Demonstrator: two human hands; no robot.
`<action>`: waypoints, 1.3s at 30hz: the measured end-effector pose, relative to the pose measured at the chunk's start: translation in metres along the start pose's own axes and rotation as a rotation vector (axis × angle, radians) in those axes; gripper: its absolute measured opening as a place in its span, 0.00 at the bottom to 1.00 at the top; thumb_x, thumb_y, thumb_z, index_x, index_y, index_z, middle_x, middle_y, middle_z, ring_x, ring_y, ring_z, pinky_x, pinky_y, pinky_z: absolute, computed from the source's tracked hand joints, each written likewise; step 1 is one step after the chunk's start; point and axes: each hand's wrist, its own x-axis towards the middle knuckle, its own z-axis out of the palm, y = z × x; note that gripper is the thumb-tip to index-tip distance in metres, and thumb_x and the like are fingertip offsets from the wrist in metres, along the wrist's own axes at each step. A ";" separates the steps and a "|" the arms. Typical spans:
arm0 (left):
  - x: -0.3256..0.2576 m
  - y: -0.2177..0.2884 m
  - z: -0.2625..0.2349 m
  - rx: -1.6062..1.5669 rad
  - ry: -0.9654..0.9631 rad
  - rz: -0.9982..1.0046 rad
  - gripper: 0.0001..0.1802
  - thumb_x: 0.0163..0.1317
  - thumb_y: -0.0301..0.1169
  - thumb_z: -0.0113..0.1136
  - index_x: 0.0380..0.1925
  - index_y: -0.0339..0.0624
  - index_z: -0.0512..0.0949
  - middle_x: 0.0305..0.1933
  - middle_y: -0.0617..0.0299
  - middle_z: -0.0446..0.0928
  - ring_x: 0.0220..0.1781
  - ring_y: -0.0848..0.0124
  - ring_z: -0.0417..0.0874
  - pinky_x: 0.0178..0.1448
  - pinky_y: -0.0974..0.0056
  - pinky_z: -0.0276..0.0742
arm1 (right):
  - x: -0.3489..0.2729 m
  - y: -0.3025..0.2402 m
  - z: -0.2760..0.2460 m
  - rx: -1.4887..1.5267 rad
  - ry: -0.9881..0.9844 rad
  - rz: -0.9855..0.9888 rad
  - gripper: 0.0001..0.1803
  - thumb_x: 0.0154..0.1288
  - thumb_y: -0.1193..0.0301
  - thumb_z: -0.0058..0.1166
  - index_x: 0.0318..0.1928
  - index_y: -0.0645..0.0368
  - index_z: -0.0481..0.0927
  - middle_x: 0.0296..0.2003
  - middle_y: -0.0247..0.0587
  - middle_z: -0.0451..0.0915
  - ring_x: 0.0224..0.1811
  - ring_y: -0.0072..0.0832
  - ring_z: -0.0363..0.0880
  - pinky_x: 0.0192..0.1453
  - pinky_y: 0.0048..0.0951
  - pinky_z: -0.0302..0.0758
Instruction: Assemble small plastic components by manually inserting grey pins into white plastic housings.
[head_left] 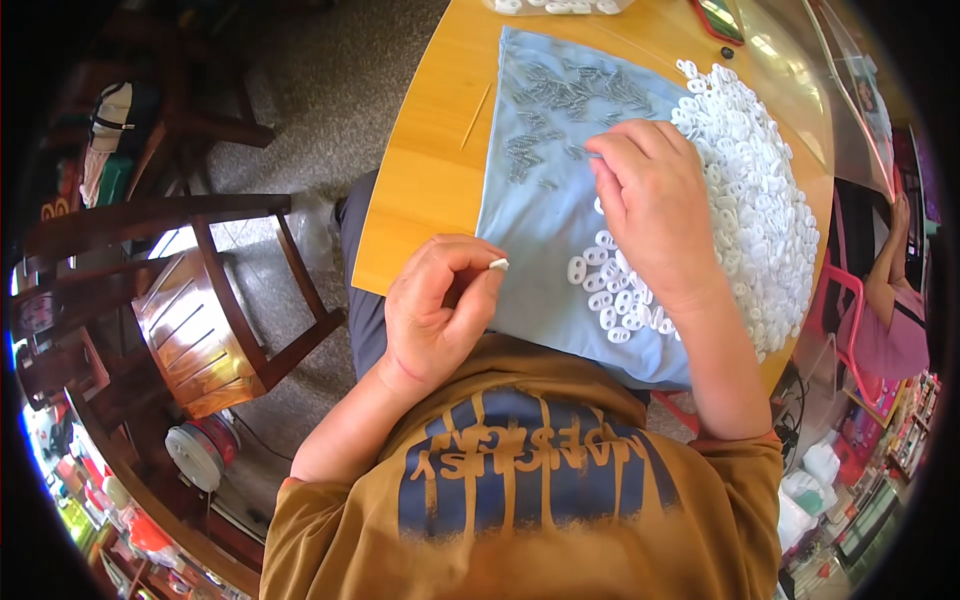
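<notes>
My left hand (440, 305) is closed in a pinch at the cloth's near left edge. Between its thumb and forefinger shows the end of a small white plastic piece (498, 264). My right hand (655, 205) reaches over the blue-grey cloth (530, 290), its fingertips pinched on a small metal spring (590, 153). Many more small metal springs (570, 92) lie scattered on the cloth's far part. Under and beside my right wrist lie loose white oval plastic pieces with two holes (600, 282). A large heap of the same white pieces (760, 200) covers the right side.
The cloth lies on a yellow wooden table (425, 150). A thin wooden stick (476, 115) rests left of it. At the far side are a clear bag of white pieces (560, 5) and a red-edged phone (718, 20). A wooden chair (200, 330) stands left; another person (885, 320) sits at right.
</notes>
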 end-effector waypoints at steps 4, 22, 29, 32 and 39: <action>0.001 0.001 -0.001 0.014 -0.013 -0.018 0.08 0.51 0.15 0.58 0.30 0.38 0.74 0.33 0.60 0.77 0.27 0.76 0.75 0.28 0.73 0.69 | 0.007 0.003 0.006 0.005 -0.014 0.004 0.05 0.47 0.78 0.56 0.28 0.57 0.76 0.28 0.36 0.74 0.37 0.35 0.72 0.43 0.35 0.68; 0.003 0.000 -0.002 0.104 -0.019 0.060 0.08 0.49 0.16 0.59 0.29 0.38 0.75 0.31 0.59 0.77 0.27 0.72 0.76 0.29 0.72 0.71 | 0.031 0.004 0.000 -0.104 -0.242 -0.206 0.03 0.43 0.76 0.55 0.22 0.57 0.73 0.23 0.38 0.73 0.32 0.36 0.75 0.38 0.34 0.70; -0.001 0.001 -0.001 0.011 -0.011 -0.020 0.06 0.53 0.18 0.58 0.30 0.38 0.75 0.29 0.62 0.75 0.25 0.78 0.74 0.28 0.74 0.69 | 0.022 0.011 0.003 -0.028 -0.085 -0.161 0.06 0.43 0.77 0.56 0.24 0.59 0.73 0.22 0.39 0.73 0.31 0.35 0.75 0.36 0.33 0.72; -0.002 0.006 -0.003 -0.167 0.002 -0.112 0.04 0.57 0.19 0.57 0.33 0.37 0.75 0.31 0.65 0.75 0.27 0.81 0.74 0.29 0.76 0.70 | 0.019 0.004 -0.011 0.270 -0.079 0.053 0.05 0.46 0.80 0.55 0.27 0.61 0.74 0.23 0.37 0.74 0.30 0.31 0.75 0.34 0.29 0.73; 0.002 0.053 0.002 -0.481 -0.056 -0.270 0.05 0.58 0.18 0.53 0.34 0.36 0.73 0.32 0.59 0.77 0.24 0.79 0.76 0.28 0.76 0.71 | -0.022 -0.029 -0.044 1.379 -0.114 0.524 0.05 0.55 0.82 0.55 0.34 0.64 0.75 0.31 0.33 0.75 0.34 0.17 0.73 0.39 0.20 0.71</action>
